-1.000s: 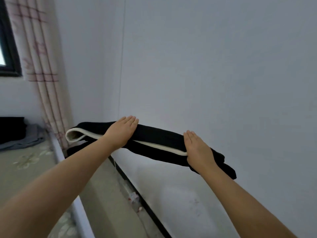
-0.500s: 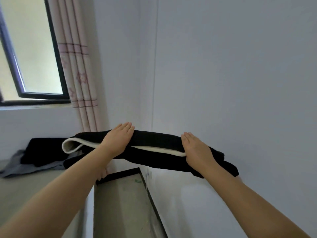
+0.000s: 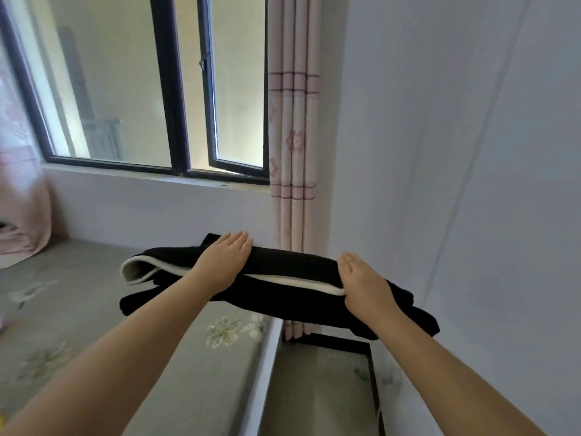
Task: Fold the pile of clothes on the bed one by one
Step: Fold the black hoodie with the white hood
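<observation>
A folded black garment (image 3: 292, 272) with a white lining edge hangs in the air, stretched between both hands above the right edge of the bed (image 3: 78, 309). My left hand (image 3: 226, 262) lies flat on top of its left part, fingers straight, thumb hidden underneath. My right hand (image 3: 361, 284) holds the right part the same way, fingers straight on top. The garment's left end curls open and shows the white inside; its right end droops past my right wrist.
The bed has a grey sheet with a flower print. A window (image 3: 125, 89) and a pink patterned curtain (image 3: 294, 152) stand behind it. A narrow strip of floor (image 3: 320, 388) separates the bed from the white wall (image 3: 471, 184) on the right. Pink cloth (image 3: 22, 215) hangs at far left.
The view has swung left, from the bare wall to the window and bed. The garment has travelled with both hands over the bed's edge. Both hands hold it as before.
</observation>
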{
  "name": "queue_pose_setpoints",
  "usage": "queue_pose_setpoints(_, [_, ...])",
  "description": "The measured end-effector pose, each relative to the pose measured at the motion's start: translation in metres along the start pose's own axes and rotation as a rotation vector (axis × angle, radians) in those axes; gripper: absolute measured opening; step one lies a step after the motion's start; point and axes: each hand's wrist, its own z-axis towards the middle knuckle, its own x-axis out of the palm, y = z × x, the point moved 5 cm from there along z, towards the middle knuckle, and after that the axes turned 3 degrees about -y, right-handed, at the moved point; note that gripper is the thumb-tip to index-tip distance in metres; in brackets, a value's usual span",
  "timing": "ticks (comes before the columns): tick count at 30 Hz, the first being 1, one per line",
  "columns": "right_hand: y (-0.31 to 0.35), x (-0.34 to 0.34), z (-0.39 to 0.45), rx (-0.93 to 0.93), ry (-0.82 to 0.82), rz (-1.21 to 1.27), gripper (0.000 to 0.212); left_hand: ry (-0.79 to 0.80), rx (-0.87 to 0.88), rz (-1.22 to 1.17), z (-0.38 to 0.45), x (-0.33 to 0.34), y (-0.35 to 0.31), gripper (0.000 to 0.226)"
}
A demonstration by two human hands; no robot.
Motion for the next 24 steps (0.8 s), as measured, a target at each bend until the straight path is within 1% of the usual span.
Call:
queue_pose_setpoints(5, [0.021, 0.064, 0.122, -0.093, 0.089, 0.076, 0.069, 0.118, -0.066, -0.011, 0.056, 0.079, 0.076, 0.061])
queue_pose_setpoints(8, [0.031, 0.101, 0.183, -0.134, 0.107, 0.13, 0.069, 0.185, -0.113, -0.012, 0.085, 0.122, 0.114, 0.061])
queue_pose_setpoints(10, [0.036, 0.129, 0.221, -0.157, 0.12, 0.162, 0.069, 0.217, -0.133, -0.01, 0.104, 0.151, 0.135, 0.061])
queue_pose_setpoints(18, [0.042, 0.267, 0.388, -0.236, 0.296, 0.249, 0.064, 0.43, -0.206, -0.038, 0.204, 0.292, 0.207, 0.06])
queue_pose_setpoints(22, [0.036, 0.32, 0.49, -0.212, 0.258, 0.272, 0.055, 0.45, -0.254, -0.038, 0.286, 0.358, 0.259, 0.058])
queue_pose_setpoints(24, [0.035, 0.34, 0.532, -0.194, 0.236, 0.256, 0.061, 0.416, -0.288, -0.034, 0.322, 0.386, 0.287, 0.058])
